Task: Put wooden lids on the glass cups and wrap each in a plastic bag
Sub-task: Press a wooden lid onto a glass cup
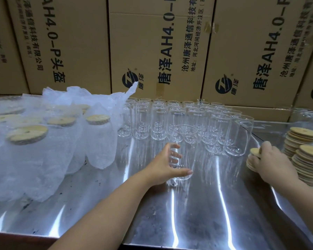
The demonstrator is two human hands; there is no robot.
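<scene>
My left hand (165, 164) grips a clear glass cup (185, 139) that stands upright on the steel table, fingers and thumb curled round its lower part. My right hand (268, 160) pinches a round wooden lid (255, 152) at the top of a short stack of lids (250, 164). Several bare glass cups (159, 121) stand in rows behind the held cup. On the left stand several cups with wooden lids, each wrapped in a white plastic bag (99, 141).
Taller stacks of wooden lids (307, 159) rise at the right edge. Large cardboard boxes (161, 47) form a wall behind the table. The shiny steel table (197, 213) stretches toward me, its front edge near the bottom of the view.
</scene>
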